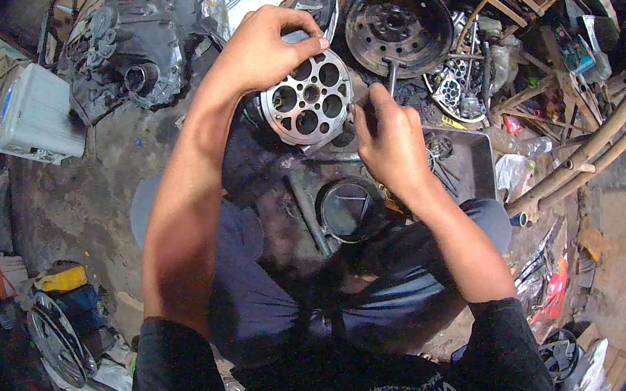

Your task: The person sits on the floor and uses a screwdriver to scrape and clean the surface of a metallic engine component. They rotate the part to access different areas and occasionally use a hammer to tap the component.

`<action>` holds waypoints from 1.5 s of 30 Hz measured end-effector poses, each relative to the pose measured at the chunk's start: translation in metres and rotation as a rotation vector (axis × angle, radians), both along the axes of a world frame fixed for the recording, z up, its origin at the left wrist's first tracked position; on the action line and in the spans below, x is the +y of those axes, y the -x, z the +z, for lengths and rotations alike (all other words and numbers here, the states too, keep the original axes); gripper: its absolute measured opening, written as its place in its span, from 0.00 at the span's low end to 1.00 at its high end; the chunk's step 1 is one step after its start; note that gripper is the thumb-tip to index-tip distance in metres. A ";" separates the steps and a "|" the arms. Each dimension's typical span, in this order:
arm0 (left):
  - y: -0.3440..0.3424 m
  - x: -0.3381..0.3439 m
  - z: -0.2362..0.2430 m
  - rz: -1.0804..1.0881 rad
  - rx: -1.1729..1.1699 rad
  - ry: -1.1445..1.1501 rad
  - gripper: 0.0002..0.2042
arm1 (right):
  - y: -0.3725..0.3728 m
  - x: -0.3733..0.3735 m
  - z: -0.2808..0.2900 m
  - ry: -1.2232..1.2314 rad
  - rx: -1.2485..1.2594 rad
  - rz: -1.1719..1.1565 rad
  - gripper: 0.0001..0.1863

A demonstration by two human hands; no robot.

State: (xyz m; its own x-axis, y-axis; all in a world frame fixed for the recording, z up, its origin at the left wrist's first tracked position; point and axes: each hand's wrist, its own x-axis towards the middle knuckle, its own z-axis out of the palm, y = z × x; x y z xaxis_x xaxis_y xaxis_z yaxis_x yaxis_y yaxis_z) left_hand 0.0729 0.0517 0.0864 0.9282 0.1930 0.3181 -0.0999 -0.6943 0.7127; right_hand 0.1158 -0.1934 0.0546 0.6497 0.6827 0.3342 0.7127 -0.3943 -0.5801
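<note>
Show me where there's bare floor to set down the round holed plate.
Freest patch: the bare concrete floor between the white plastic container, the grey engine casing and the left hand's forearm. Crowded: around the round holed plate, the steel wheel rim, the dark metal tray beside the right hand.

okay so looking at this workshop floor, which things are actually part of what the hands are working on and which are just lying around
In hand:
left hand steadying the round metal disc with holes
right hand holding a thin tool at the disc's edge

Lying about:
dark wheel rim
grey gearbox casing
white plastic can
round black tin
metal tray
bamboo poles
</note>
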 end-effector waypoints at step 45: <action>0.007 0.005 0.005 0.014 0.046 0.112 0.12 | 0.000 -0.017 0.006 -0.189 0.198 0.038 0.04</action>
State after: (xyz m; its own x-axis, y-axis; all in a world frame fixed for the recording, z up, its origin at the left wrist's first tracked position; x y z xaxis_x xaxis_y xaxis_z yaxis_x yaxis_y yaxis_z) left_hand 0.0661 0.0564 0.0914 0.9383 0.2377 0.2512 -0.0567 -0.6108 0.7897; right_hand 0.1154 -0.2101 0.0602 0.6900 0.6457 0.3271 0.5903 -0.2405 -0.7705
